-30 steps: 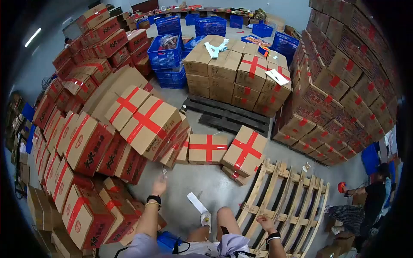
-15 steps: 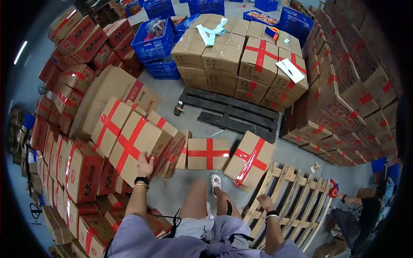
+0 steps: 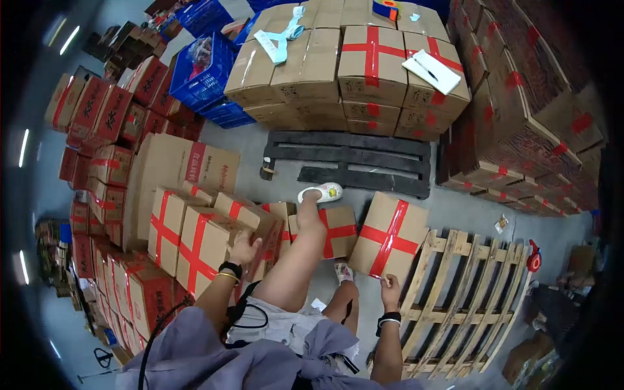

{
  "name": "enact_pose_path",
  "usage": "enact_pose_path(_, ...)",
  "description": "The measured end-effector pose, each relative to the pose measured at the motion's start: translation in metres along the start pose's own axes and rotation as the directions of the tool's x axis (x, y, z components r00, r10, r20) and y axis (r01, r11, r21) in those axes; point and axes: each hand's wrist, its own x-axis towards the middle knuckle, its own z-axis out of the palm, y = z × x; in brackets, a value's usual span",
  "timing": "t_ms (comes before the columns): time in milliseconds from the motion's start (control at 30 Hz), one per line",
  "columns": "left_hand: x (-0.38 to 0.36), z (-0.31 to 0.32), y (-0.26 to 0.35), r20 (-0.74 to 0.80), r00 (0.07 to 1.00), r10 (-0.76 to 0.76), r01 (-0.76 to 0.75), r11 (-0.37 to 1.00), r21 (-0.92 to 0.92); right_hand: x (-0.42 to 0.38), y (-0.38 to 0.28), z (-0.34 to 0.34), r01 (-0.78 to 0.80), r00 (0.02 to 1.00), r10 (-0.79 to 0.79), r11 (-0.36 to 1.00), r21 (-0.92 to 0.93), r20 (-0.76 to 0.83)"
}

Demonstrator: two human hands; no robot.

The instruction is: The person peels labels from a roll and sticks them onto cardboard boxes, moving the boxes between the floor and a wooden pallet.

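My left hand [image 3: 244, 248], fingers spread, is at the edge of a brown carton [image 3: 201, 250] crossed with red tape. Similar cartons stand around it. One of my legs reaches forward across a low taped carton [image 3: 338, 233], its white clog [image 3: 320, 192] appearing just past the carton's far edge. My right hand [image 3: 390, 289] has its fingers curled with nothing visible in them. It is near the bottom corner of another red-taped carton [image 3: 389, 235], between that carton and the wooden pallet.
A wooden pallet [image 3: 448, 317] lies at right, with a red tape dispenser [image 3: 533, 256] by its corner. Ahead is a black pallet [image 3: 348, 139] before stacked cartons [image 3: 305, 71]. Tall carton stacks [image 3: 507, 117] stand right; red cartons [image 3: 153, 292] and blue crates [image 3: 201, 75] stand left.
One leg has swung forward over the low carton. My right hand has moved up toward the taped carton. My left hand has shifted right along the cartons, and the view has turned.
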Motion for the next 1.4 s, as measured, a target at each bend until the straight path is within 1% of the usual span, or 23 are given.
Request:
enact_pose_path(33,0.014,-0.006,0.01,0.012,1.0,-0.014,0.013,0.997,0.077,-0.004,0.004,0.0,-0.045,0.999,0.046,0.998,0.045,-0.014)
enact_pose_path(133,0.066,-0.033,0.045,0.002,0.998,-0.062,0.059,0.956,0.289,0.0,0.032,0.013,-0.137,0.984,0.138,0.99,0.018,-0.111)
enact_pose_path(200,0.109,-0.068,0.076,0.019,0.998,-0.053,0.045,0.949,0.312,0.006,0.025,0.017,-0.184,0.972,0.194,0.98,0.079,-0.135)
enact_pose_path(233,0.132,-0.084,0.09,0.036,0.998,-0.048,0.034,0.947,0.321,0.013,0.018,0.016,-0.225,0.966,0.229,0.973,0.05,-0.118)
enact_pose_path(267,0.157,-0.097,0.102,-0.075,0.996,0.049,-0.024,0.951,0.307,0.022,0.021,0.023,-0.278,0.949,0.289,0.956,0.098,-0.127)
enact_pose_path(367,0.298,-0.128,0.107,-0.263,0.946,0.188,-0.188,0.982,0.024,0.046,-0.013,0.042,-0.208,0.944,0.235,0.969,0.134,-0.231)
enact_pose_path(400,0.33,-0.141,0.129,-0.382,0.903,0.198,-0.266,0.955,-0.132,0.057,-0.02,0.053,-0.186,0.949,0.229,0.962,0.201,-0.215)
enact_pose_path(433,0.371,-0.155,0.15,-0.424,0.883,0.203,-0.319,0.921,-0.222,0.073,-0.032,0.063,-0.168,0.955,0.222,0.951,0.259,-0.196)
enact_pose_path(533,0.472,-0.192,0.198,-0.514,0.849,0.121,-0.381,0.815,-0.437,0.118,-0.068,0.093,-0.309,0.946,0.319,0.94,0.144,-0.054)
enact_pose_path(567,0.499,-0.205,0.219,-0.55,0.832,0.074,-0.385,0.79,-0.477,0.138,-0.092,0.102,-0.278,0.956,0.29,0.943,0.186,-0.04)
enact_pose_path(633,0.584,-0.208,0.228,-0.693,0.721,-0.018,-0.463,0.731,-0.501,0.175,-0.161,0.121,-0.212,0.975,0.221,0.94,0.266,-0.004)
enact_pose_path(667,0.602,-0.218,0.238,-0.646,0.761,-0.053,-0.417,0.723,-0.55,0.195,-0.207,0.123,-0.221,0.975,0.215,0.951,0.215,0.05)
enact_pose_path(733,0.62,-0.237,0.26,-0.541,0.832,-0.12,-0.312,0.705,-0.637,0.231,-0.255,0.141,-0.182,0.979,0.157,0.961,0.208,0.13)
enact_pose_path(767,0.634,-0.231,0.257,-0.405,0.911,-0.082,-0.275,0.612,-0.742,0.248,-0.273,0.15,-0.172,0.975,0.137,0.963,0.207,0.173)
enact_pose_path(867,0.642,-0.204,0.252,-0.507,0.862,-0.005,-0.404,0.597,-0.693,0.298,-0.347,0.178,-0.179,0.949,0.087,0.939,0.293,0.302)
enact_pose_path(933,0.595,-0.201,0.271,-0.748,0.635,0.193,-0.678,0.602,-0.421,0.329,-0.409,0.198,-0.105,0.947,0.002,0.947,0.304,0.32)
enact_pose_path(967,0.57,-0.2,0.276,-0.743,0.637,0.203,-0.691,0.578,-0.434,0.343,-0.429,0.21,-0.043,0.944,-0.057,0.955,0.293,0.325)
enact_pose_path(1000,0.546,-0.198,0.278,-0.738,0.64,0.212,-0.701,0.554,-0.449,0.356,-0.454,0.222,-0.042,0.933,-0.094,0.93,0.366,0.346)
enact_pose_path(1033,0.517,-0.201,0.282,-0.742,0.619,0.256,-0.702,0.605,-0.377,0.367,-0.48,0.235,-0.047,0.922,-0.129,0.899,0.435,0.366)
enact_pose_path(1100,0.479,-0.203,0.275,-0.694,0.596,0.404,-0.704,0.678,-0.21,0.383,-0.534,0.258,-0.235,0.895,-0.062,0.776,0.585,0.441)
enact_pose_path(1167,0.459,-0.196,0.259,-0.564,0.577,0.59,-0.726,0.687,-0.024,0.393,-0.57,0.283,-0.285,0.884,-0.078,0.691,0.664,0.461)
enact_pose_path(1267,0.445,-0.185,0.241,-0.56,0.498,0.662,-0.79,0.613,0.022,0.404,-0.579,0.303,-0.122,0.851,-0.193,0.833,0.54,0.489)
enact_pose_path(1400,0.432,-0.169,0.222,-0.583,0.753,0.305,-0.631,0.583,-0.511,0.395,-0.586,0.303,-0.244,0.875,-0.137,0.703,0.668,0.464)
